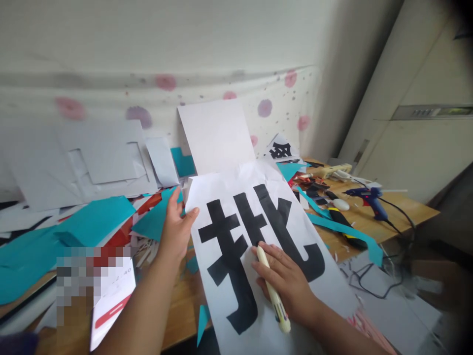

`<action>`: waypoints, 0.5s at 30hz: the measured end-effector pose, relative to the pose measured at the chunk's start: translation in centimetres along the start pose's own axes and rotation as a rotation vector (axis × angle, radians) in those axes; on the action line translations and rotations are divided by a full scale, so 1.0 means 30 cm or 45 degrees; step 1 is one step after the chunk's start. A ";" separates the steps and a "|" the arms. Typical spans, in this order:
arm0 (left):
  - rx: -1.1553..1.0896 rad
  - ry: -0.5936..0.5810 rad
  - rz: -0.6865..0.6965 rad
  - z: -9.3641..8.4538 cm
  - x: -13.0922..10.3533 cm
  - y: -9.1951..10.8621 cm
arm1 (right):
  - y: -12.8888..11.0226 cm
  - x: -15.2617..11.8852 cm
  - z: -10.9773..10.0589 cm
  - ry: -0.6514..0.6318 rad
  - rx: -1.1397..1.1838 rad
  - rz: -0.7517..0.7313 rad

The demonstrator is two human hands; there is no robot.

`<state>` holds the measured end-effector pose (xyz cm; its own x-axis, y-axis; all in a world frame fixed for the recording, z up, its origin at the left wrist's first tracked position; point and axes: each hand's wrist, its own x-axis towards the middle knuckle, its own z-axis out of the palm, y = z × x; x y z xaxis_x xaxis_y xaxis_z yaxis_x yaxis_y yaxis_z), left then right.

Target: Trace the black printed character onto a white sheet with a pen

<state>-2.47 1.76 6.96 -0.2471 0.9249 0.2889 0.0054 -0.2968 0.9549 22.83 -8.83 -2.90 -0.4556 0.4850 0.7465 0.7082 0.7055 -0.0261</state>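
A large white paper sheet (266, 315) lies tilted in front of me, printed with a bold black Chinese character (221, 227). At its upper left edge, my left hand (177, 227) grips the paper, thumb at the edge. The far fingers are partly hidden. My right hand (290, 281) rests over the middle of the sheet, closed around a thick cream multicolour pen (278, 305). One pen end points toward the black strokes; the other slants down toward me, showing small coloured sliders.
A blue glue gun (375, 199), a yellow-black tool (345, 224) and teal paper strips (354, 234) lie on the wooden table (410, 212) at right. Teal sheets (96, 219) and a lit phone (113, 305) are left. A white board (219, 135) leans at the back.
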 end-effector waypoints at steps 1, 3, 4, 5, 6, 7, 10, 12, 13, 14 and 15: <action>0.127 0.007 0.004 -0.003 0.021 0.010 | -0.001 0.002 0.000 -0.001 -0.004 -0.001; 0.354 0.004 0.026 0.000 0.068 0.032 | -0.003 0.006 -0.001 -0.017 -0.017 0.003; 0.434 0.019 0.050 0.006 0.090 0.044 | -0.004 0.008 -0.002 -0.030 -0.022 0.006; 0.491 0.063 0.088 0.015 0.108 0.058 | -0.005 0.010 -0.002 -0.048 -0.027 0.008; 0.527 0.127 0.134 0.025 0.116 0.075 | -0.006 0.011 -0.003 -0.064 -0.034 0.008; 0.552 0.191 0.200 0.036 0.113 0.096 | -0.006 0.012 -0.003 -0.076 -0.043 0.006; 0.638 0.227 0.561 0.058 0.011 0.174 | -0.004 0.011 0.001 -0.088 -0.084 0.000; 0.706 -0.012 0.792 0.057 -0.125 0.219 | -0.002 0.009 0.004 -0.068 -0.083 -0.002; 0.742 -0.148 0.862 0.051 -0.203 0.234 | -0.001 0.009 0.006 -0.060 -0.064 0.003; 0.784 -0.284 0.952 0.044 -0.281 0.242 | 0.000 0.009 0.008 -0.055 -0.038 0.012; 0.758 -0.360 1.059 0.035 -0.355 0.242 | 0.001 0.009 0.011 -0.054 -0.011 0.026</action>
<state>1.22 -9.99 10.90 0.2866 0.5289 0.7989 0.5617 -0.7682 0.3071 22.54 -8.51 -2.90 -0.4631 0.5208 0.7171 0.7224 0.6906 -0.0351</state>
